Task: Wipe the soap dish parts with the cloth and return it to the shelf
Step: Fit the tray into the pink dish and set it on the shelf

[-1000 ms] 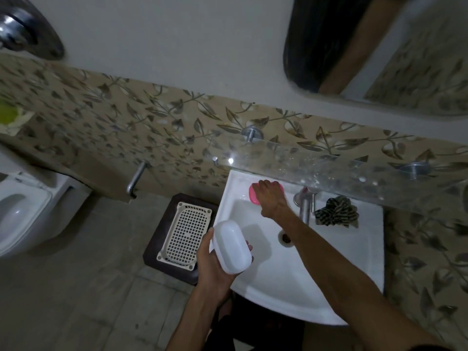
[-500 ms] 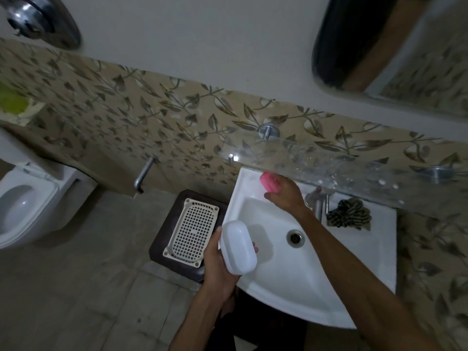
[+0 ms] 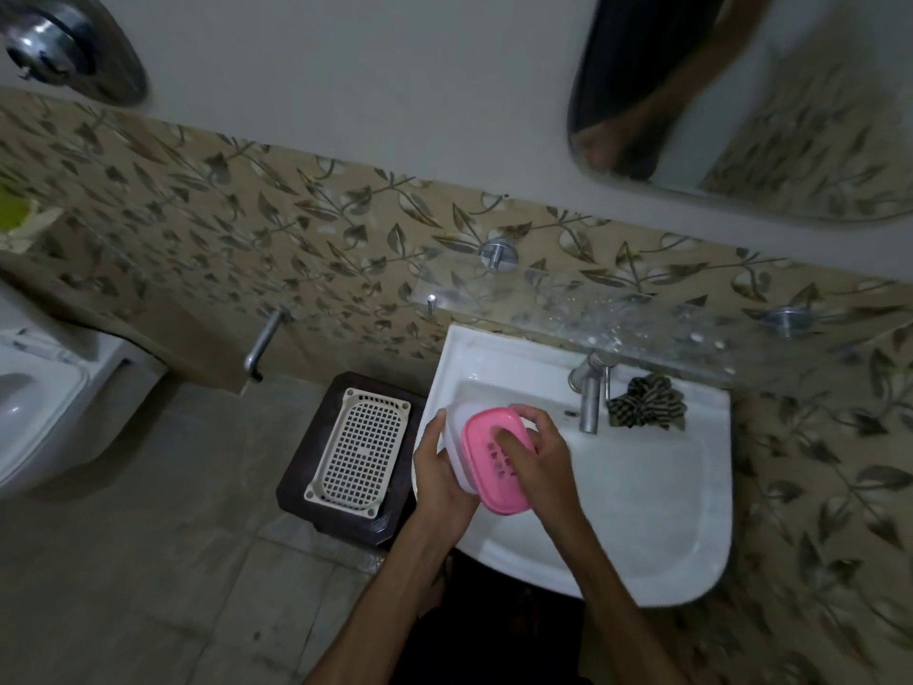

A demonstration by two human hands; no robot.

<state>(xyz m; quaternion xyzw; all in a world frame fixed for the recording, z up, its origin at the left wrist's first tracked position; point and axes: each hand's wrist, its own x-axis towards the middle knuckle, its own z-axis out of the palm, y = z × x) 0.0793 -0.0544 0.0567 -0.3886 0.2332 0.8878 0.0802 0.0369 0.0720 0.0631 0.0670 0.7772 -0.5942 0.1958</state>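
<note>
Both forearms are bare from the lower frame edge up to the wrists, with no sleeves, watch, bracelet or rings showing. The left hand (image 3: 442, 474) and right hand (image 3: 541, 462) wear no gloves. Dark clothing covers the lower body at 6 o'clock, between the two arms; its details are too dim to tell.

Both hands (image 3: 494, 467) fit pink tray (image 3: 494, 462) onto white cover (image 3: 457, 437).
</note>
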